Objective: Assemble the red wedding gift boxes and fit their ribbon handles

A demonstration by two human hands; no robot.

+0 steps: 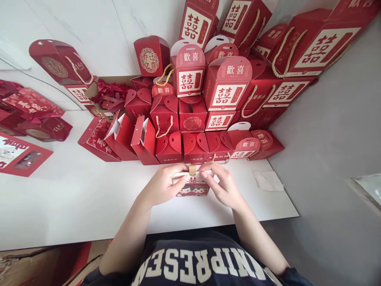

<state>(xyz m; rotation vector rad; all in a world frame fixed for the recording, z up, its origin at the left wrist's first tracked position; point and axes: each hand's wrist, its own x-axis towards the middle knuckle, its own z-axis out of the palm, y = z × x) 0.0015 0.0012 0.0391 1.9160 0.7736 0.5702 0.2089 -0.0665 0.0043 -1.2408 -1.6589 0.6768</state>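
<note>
Close to the front of the white table stands a small red and white gift box [193, 190] with a cartoon couple and a red character printed on it. My left hand [166, 182] pinches the left end of its pale top edge between thumb and fingers. At the right end of that same edge, my right hand [222, 184] is closed, its fingertips beside a gold band [193, 170]. The gold band sits over the middle of the top. Both hands cover the upper corners of the box.
Red gift boxes [190, 81] are stacked behind my hands, against the wall. Three red paper bags [122, 137] stand left of centre, near a carton of red ribbon [113, 93]. More red packages [35, 115] lie far left; a white tissue [269, 180] lies right.
</note>
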